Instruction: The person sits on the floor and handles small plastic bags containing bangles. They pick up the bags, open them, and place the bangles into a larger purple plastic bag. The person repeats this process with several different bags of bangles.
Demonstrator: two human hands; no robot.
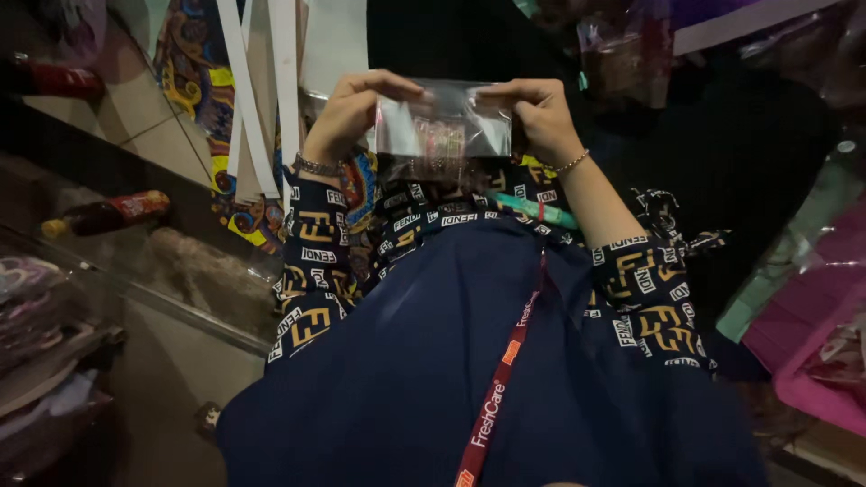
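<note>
Together, both hands raised, left hand (347, 113) and right hand (539, 115) pinching clear plastic bag (442, 131) corners

We are seeing a clear plastic pouch (444, 126) shining glossy with crinkled glare. Matt printed cloth is covering the sleeves (311, 271), a woven orange lanyard (501, 379) is lying on smooth dark fabric, and thin metal bracelets (317, 166) are glinting. A glossy plastic bottle (108, 214) is catching light.
</note>
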